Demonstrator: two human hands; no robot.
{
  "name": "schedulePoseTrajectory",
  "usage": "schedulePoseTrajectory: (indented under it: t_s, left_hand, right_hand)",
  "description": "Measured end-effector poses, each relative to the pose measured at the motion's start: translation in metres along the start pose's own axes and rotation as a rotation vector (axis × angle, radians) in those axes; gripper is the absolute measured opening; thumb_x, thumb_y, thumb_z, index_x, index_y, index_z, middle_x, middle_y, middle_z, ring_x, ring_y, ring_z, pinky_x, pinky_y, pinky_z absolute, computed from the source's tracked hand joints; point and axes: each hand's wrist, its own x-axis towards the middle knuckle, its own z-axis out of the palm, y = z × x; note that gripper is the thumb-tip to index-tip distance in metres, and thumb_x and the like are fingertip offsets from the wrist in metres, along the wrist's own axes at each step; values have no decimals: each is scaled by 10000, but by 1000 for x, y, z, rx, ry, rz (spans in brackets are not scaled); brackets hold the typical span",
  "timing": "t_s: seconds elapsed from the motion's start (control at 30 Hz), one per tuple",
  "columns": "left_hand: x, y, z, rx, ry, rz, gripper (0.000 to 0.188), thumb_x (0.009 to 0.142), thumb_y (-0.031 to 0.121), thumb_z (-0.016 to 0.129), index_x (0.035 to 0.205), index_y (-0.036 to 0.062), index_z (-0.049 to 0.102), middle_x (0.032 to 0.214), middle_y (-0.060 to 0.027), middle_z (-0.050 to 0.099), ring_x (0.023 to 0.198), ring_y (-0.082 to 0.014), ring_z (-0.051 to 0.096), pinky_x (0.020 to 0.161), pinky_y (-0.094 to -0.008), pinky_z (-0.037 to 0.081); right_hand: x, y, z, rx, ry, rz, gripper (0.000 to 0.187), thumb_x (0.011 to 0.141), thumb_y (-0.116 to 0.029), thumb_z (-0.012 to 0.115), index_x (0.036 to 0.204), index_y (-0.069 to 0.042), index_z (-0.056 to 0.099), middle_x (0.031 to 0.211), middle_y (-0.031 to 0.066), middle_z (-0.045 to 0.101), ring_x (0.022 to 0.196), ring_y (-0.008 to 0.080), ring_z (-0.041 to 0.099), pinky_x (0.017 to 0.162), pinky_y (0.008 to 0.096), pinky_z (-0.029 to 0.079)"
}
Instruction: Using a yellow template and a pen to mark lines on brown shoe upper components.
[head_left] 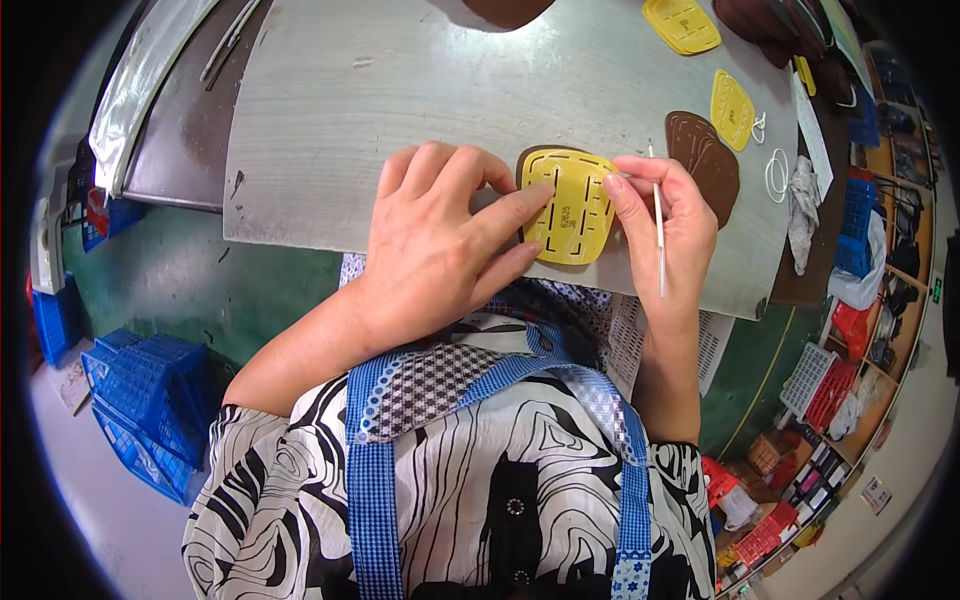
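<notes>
Near the table's front edge lies a yellow plastic template (583, 215) with rounded corners and several slots. It rests on a brown piece (522, 172) of much the same shape, whose edge shows at the upper left. My left hand (435, 225) reaches over from the left with fingers apart, its index fingertip on the template and its thumb at the lower left. My right hand (672, 215) is closed round a thin pale marking pen refill (660, 245). Its thumb and index finger touch the template's upper right edge.
Brown pieces (705, 165) lie in a fanned stack to the right. Beyond them are another yellow template (733, 108), more yellow templates (683, 25) and white cord (777, 174). Blue crates (150, 405) stand on the floor at left; shelves (905, 270) line the right side.
</notes>
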Motion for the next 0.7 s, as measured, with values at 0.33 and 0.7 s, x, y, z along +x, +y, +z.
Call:
schedulePoseTrajectory:
  t_s: [0.33,0.7]
  left_hand:
    - [-1,0,2,35,-37,-33,469,798,320,813,1243,186,750,976,-26,537,962,-242,513,902,-420,391]
    - [1,1,4,105,-64,-19,370,805,325,793,1158,227,741,1412,20,597,1229,-282,538,1025,-454,398]
  right_hand:
    - [0,3,3,-160,20,-92,210,954,-106,755,1120,-1,678,834,91,719,728,134,672,682,287,535]
    - [16,-18,1,67,-202,-193,237,1055,-201,621,994,9,715,846,66,683,755,188,642,701,321,509]
